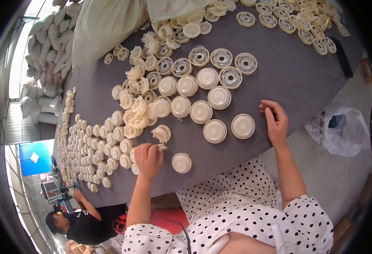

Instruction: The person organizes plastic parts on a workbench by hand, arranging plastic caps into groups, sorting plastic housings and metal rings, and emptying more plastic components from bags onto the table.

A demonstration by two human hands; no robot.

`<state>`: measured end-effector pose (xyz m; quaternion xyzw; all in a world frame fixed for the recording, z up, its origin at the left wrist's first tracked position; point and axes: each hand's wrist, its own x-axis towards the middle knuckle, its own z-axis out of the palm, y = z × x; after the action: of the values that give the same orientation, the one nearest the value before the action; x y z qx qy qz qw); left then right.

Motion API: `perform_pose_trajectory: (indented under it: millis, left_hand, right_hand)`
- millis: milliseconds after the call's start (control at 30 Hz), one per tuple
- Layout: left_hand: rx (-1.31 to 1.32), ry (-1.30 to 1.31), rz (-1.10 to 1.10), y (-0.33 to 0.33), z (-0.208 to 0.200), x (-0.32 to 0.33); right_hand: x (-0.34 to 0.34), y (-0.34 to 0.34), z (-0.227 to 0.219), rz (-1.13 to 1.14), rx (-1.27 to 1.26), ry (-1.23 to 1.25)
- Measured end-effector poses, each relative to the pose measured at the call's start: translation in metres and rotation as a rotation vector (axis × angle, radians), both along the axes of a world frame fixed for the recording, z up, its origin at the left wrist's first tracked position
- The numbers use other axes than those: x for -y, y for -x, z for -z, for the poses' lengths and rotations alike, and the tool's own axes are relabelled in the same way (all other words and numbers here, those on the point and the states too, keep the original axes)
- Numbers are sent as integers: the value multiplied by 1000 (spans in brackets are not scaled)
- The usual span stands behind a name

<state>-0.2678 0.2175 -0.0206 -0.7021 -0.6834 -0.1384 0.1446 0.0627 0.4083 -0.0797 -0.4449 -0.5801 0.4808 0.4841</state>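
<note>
One small cream plastic piece [163,147] is pinched between the thumb and fingertips of the left hand [148,160], just above the grey-covered table [253,86] near its front edge. Just beyond it, one larger, notched cream part [162,133] is seen on the cloth; to the right of the left hand, one smooth round part [181,163] is set by itself. The right hand [275,122] is held half curled, with the thumb and fingers apart, beside the nearest of nine more smooth discs [214,131] laid in a loose group; whether the cloth is touched by it cannot be told. Behind these discs, six metal-centred rings [221,58] can be counted clearly, while others are partly covered by a heap of loose cream pieces [137,113], too tangled to be counted. Three small holed pieces [117,50] are placed apart at the back. To the left, dozens of small round parts [95,144] are ranged in rows. One black bar [341,57] is laid at the right edge. Beyond the table's left end, one co-worker [84,224] is seen.
</note>
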Motion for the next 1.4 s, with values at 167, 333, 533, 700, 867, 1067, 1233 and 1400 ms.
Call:
perform_pose_trajectory:
  millis: [167, 333, 533, 700, 867, 1067, 1233, 1400]
  left_hand:
    - [2, -5, -62, -7, 14, 45]
    - [196, 175, -46, -19, 8, 67]
    - [547, 249, -279, -7, 0, 49]
    - [650, 50, -293, 18, -29, -17]
    - [532, 161, -34, 14, -36, -176]
    - [513, 411, -54, 11, -15, -251]
    - [260, 335, 72, 12, -11, -252]
    - [691, 184, -153, 21, -33, -195]
  right_hand:
    - [-1, -1, 3, 16, -12, -8]
    - [0, 0, 2, 27, -34, 12]
    - [2, -1, -1, 28, 19, 4]
    - [3, 1, -6, 22, 38, -22]
    - [1, -4, -8, 27, 76, -28]
    - [0, -3, -11, 23, 81, -18]
    - [-1, -1, -9, -8, 66, -41]
    - [1, -5, -6, -11, 31, -17]
